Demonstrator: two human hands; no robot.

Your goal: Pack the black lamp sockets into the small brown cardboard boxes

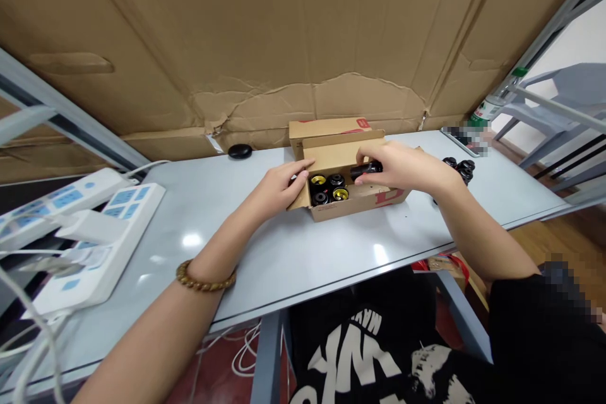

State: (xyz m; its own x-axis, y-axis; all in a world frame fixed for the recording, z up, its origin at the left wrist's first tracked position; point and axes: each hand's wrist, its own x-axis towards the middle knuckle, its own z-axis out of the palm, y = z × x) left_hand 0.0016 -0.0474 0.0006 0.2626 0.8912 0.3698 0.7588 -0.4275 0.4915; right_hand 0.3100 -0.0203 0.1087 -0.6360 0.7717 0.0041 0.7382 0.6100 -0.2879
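A small open cardboard box (326, 210) stands on the table, its lid raised at the back. Inside its left end several black cylindrical parts (320, 198) stand upright, some showing a gold-coloured ring or inside. My left hand (286, 183) grips the box's left edge, thumb and fingers around the flap. Over the box's middle, my right hand (395, 167) has its fingers closed on a black cylindrical part (362, 170), which lies roughly sideways. Part of it is hidden by the fingers. More black parts (461, 168) lie on the table beyond my right wrist.
White power strips (137, 214) with plugs and cables cover the left of the table (189, 221). A round black object (240, 151) sits near the cardboard wall (265, 44). At the far right are a phone (459, 141) and a bottle (492, 104).
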